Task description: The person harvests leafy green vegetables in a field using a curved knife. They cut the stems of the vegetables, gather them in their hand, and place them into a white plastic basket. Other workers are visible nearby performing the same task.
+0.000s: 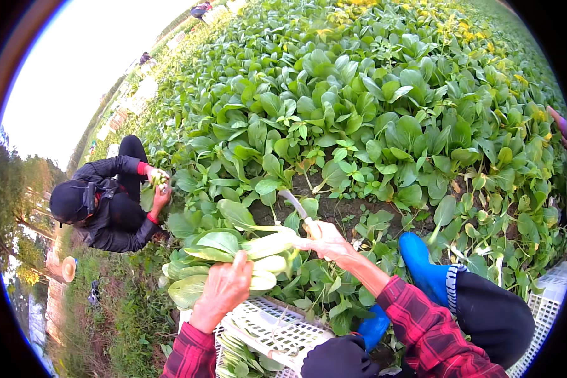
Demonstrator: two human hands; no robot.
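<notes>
A bunch of leafy greens with pale, thick stems, like bok choy [264, 264], is gripped in my left hand [227, 288] over the edge of a white plastic crate. My right hand [328, 242] holds a curved harvesting knife [293, 204] by its light handle, the blade pointing up and away from me. Fingers of that same hand touch the stem end of the bunch. The bunch lies sideways, with its leaves to the left and its stem bases to the right.
The white slatted crate [283, 326] holds more greens [241, 352]. Another crate [550, 288] stands at the right. My blue boots [420, 264] rest among cut leaves. A co-worker [113, 198] crouches at left, holding greens. Dense leafy crop [349, 94] fills the field ahead.
</notes>
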